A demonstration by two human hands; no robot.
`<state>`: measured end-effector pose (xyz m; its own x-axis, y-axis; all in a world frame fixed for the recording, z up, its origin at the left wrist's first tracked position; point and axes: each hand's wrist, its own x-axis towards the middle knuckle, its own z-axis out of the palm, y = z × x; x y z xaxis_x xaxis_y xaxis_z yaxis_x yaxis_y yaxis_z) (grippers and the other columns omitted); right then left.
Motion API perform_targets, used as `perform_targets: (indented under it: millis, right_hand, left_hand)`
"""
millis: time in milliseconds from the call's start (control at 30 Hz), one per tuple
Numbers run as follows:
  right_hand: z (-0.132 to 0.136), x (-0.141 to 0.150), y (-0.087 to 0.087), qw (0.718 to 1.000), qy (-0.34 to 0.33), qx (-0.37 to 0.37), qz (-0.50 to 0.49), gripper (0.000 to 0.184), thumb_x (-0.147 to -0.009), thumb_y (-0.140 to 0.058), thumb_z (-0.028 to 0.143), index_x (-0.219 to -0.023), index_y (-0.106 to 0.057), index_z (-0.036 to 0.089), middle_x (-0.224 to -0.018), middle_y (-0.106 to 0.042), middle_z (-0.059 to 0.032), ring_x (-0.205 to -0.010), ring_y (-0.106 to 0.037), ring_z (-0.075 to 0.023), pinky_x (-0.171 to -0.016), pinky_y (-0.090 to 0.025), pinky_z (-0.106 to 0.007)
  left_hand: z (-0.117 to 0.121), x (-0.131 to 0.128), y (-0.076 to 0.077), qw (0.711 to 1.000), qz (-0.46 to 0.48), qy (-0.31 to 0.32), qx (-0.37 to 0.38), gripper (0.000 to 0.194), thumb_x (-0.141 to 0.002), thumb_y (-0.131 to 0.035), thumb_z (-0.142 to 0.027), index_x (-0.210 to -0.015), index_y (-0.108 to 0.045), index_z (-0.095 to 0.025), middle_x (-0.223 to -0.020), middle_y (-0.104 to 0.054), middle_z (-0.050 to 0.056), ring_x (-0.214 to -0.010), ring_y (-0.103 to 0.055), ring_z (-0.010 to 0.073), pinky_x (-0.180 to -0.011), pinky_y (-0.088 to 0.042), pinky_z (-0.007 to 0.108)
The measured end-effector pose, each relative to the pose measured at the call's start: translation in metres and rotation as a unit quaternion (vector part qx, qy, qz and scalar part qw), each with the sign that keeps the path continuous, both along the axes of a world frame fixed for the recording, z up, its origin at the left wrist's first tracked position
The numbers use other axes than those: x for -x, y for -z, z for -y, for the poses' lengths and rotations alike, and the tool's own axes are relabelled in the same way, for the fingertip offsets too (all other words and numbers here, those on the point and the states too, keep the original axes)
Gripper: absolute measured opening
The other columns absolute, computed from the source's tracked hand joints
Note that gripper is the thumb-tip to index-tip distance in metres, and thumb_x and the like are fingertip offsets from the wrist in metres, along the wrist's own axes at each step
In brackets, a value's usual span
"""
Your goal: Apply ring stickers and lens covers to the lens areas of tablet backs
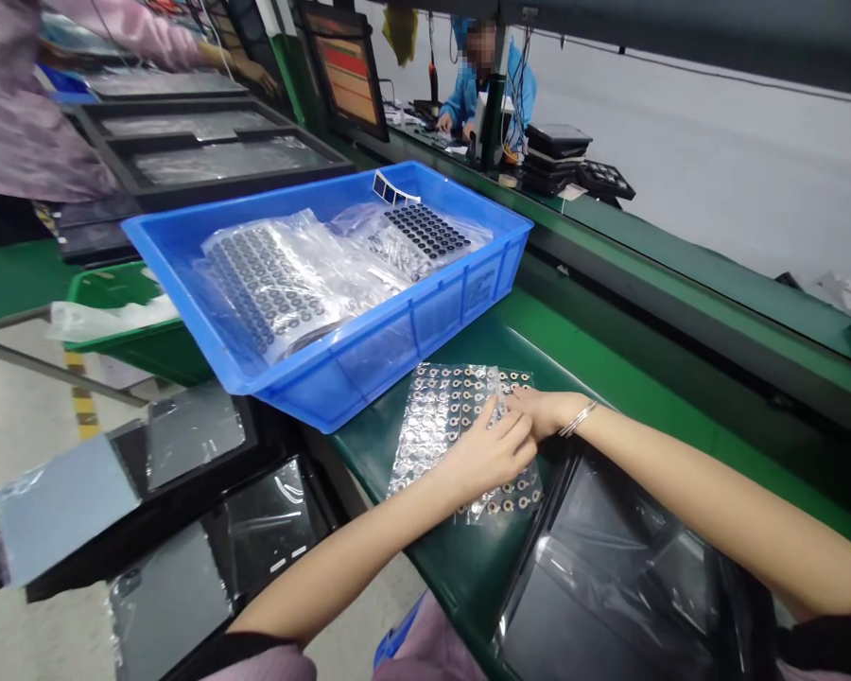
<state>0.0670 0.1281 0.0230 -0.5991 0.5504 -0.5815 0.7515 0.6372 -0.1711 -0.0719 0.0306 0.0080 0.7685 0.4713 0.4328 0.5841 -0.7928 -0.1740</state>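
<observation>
A clear plastic sheet with rows of small ring-shaped stickers with tabs (425, 416) lies on the green table top (375, 445). My left hand (493, 449) rests over the sheet's right half, fingers bent inward and closed. Against its fingertips, at the sheet's upper right, is my right hand (539, 409), a bracelet round its wrist. Its fingers are drawn together, partly covered by the left hand. Whatever is between the fingertips is too small and hidden to make out. Just below the right forearm, a dark flat panel under clear film (610, 577) lies near the sheet.
A blue bin (397, 369) holding bagged sheets of rings stands behind the sheet. Film-covered panels (177, 586) lie at the lower left, beside a green bin (134, 345). A person in pink (28, 113) reaches at upper left; another in blue (525, 85) sits beyond a monitor (344, 66).
</observation>
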Motion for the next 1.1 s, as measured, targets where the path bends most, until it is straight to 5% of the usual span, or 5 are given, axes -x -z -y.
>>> perform_targets:
  millis: [133, 333, 633, 833, 1100]
  right_hand:
    - [0.007, -0.007, -0.007, 0.999, -0.015, 0.000, 0.029, 0.075, -0.058, -0.081, 0.027, -0.122, -0.047, 0.007, -0.128, -0.045, -0.0214, -0.123, -0.042, -0.0348, -0.100, -0.039, -0.038]
    - [0.013, -0.006, -0.010, 0.998, -0.050, -0.016, 0.041, 0.078, -0.055, -0.085, 0.018, -0.120, -0.045, 0.003, -0.128, -0.042, -0.0259, -0.123, -0.041, -0.0394, -0.100, -0.038, -0.043]
    - [0.011, -0.010, -0.007, 0.997, -0.056, -0.029, 0.034, 0.074, -0.056, -0.086, 0.019, -0.117, -0.046, 0.008, -0.127, -0.043, -0.0236, -0.121, -0.043, -0.0366, -0.098, -0.041, -0.040]
    - [0.007, -0.010, -0.009, 0.998, -0.040, -0.027, 0.035, 0.077, -0.056, -0.085, 0.018, -0.121, -0.044, 0.009, -0.130, -0.042, -0.0231, -0.122, -0.043, -0.0361, -0.097, -0.042, -0.040]
    - [0.004, -0.004, -0.013, 0.998, -0.015, -0.016, 0.057, 0.074, -0.062, -0.082, 0.034, -0.122, -0.047, 0.007, -0.132, -0.043, -0.0239, -0.127, -0.039, -0.0372, -0.102, -0.038, -0.042]
  left_hand:
    - [-0.008, 0.005, 0.015, 0.999, -0.021, 0.031, -0.010, 0.022, -0.091, -0.043, -0.010, -0.078, -0.060, -0.017, -0.066, -0.061, 0.000, -0.071, -0.059, 0.0164, -0.095, -0.045, 0.050]
    - [0.003, 0.051, 0.019, 0.998, -0.051, 0.039, -0.003, 0.029, -0.091, -0.043, -0.009, -0.066, -0.054, -0.018, -0.064, -0.057, -0.001, -0.069, -0.057, 0.0152, -0.099, -0.042, 0.044]
    - [0.016, 0.089, 0.020, 0.992, -0.057, -0.099, 0.051, 0.013, -0.086, -0.053, -0.012, -0.076, -0.062, -0.015, -0.102, -0.067, 0.010, -0.102, -0.058, 0.0239, -0.093, -0.043, 0.041]
    - [0.023, 0.090, 0.013, 0.971, -0.029, -0.220, 0.087, 0.018, -0.077, -0.050, -0.002, -0.071, -0.064, -0.012, -0.086, -0.069, 0.014, -0.086, -0.063, 0.0288, -0.085, -0.046, 0.049]
    - [0.002, 0.042, 0.002, 0.959, -0.005, -0.232, 0.160, 0.041, -0.094, -0.041, -0.028, -0.131, -0.048, -0.013, -0.143, -0.043, 0.017, -0.132, -0.039, 0.0301, -0.104, -0.036, 0.048]
